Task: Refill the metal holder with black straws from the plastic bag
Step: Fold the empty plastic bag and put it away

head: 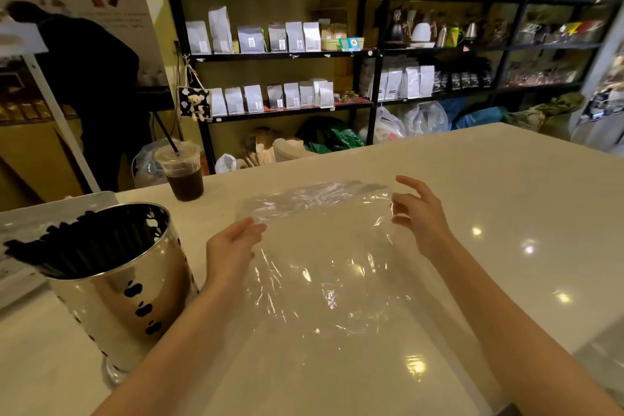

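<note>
A shiny metal holder (125, 284) with bean-shaped cut-outs stands at the left on the white counter (506, 186). Black straws (67, 246) fill it and lean out to the left. A clear plastic bag (324, 267) lies flat on the counter in the middle, with no straws visible inside. My left hand (233, 246) pinches the bag's left edge near its far corner. My right hand (418, 213) touches the bag's far right corner with thumb and fingertips, the other fingers spread.
A plastic cup of dark drink (182, 172) with a black straw stands at the counter's far edge, behind the holder. Black shelves of bagged goods (287, 37) line the back wall. A person in dark clothes (91, 88) stands at the far left.
</note>
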Demonstrator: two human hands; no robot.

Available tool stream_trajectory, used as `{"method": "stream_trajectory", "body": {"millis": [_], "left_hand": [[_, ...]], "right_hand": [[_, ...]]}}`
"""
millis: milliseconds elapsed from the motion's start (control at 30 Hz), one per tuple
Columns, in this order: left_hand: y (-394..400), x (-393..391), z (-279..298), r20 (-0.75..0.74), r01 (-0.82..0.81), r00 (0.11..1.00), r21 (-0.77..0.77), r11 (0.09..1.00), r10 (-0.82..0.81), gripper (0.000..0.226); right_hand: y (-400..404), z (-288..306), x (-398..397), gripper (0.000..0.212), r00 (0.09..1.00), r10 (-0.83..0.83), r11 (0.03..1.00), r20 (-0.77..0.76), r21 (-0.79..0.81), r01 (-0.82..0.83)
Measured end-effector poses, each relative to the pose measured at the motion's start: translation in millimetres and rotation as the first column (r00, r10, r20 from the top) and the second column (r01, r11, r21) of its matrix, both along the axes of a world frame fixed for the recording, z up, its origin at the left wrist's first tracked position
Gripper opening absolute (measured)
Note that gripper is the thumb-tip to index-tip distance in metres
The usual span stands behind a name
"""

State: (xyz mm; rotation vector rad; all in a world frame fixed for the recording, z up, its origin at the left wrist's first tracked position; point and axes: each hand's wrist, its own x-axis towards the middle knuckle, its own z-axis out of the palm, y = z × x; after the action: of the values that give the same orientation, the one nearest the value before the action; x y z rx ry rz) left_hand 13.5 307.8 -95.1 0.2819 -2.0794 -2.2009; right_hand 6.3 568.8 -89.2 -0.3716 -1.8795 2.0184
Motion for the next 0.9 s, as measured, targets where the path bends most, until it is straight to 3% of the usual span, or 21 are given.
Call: {"method": "stream_trajectory", "body": {"millis": [200,333,400,500,667,767,833,900], "left_hand": [[7.3,-6.4,28.4,-0.14,0.03,0.988,-0.207,0.978,-0.06,0.048],[9.2,-12.3,41.2,-0.352,-0.138,0.935,-0.481,0.866,-0.046,0.038],[8.7,-15.8,46.4,-0.47,-0.267,0.882,-0.562,0.783,-0.037,0.029],[12.4,-14.6,53.8,-0.572,-0.341,0.817,-0.58,0.74,-0.071,0.021],[23.6,-10.6,60.2,-0.616,-0.331,0.776,-0.578,0.746,-0.133,0.022],[26.2,-10.3,64.8,-0.669,-0.348,0.73,-0.541,0.766,-0.141,0.022],[24.2,-15.1,67.8,-0.698,-0.414,0.713,-0.493,0.765,-0.064,0.03],[21.4,-21.2,68.5,-0.688,-0.474,0.724,-0.442,0.762,0.052,0.055]], "right_hand": [[20.6,26.3,1.3,0.032,0.995,0.093,0.983,-0.045,0.163,-0.085],[24.1,36.9,-1.3,0.031,0.993,0.034,0.898,-0.116,0.44,0.021],[23.5,37.7,-4.1,0.026,0.993,-0.044,0.755,-0.112,0.647,0.106],[17.4,40.8,-4.8,0.029,0.988,-0.106,0.419,-0.115,0.896,0.149],[-13.7,48.3,-6.1,0.044,0.959,0.223,0.297,-0.176,0.949,0.104],[-26.7,54.7,-11.2,0.032,0.944,0.268,0.328,-0.19,0.94,0.096],[-26.4,60.6,-11.2,0.018,0.954,0.238,0.439,-0.181,0.896,0.061],[-21.7,67.1,-10.9,0.011,0.953,0.203,0.553,-0.223,0.83,0.076]]}}
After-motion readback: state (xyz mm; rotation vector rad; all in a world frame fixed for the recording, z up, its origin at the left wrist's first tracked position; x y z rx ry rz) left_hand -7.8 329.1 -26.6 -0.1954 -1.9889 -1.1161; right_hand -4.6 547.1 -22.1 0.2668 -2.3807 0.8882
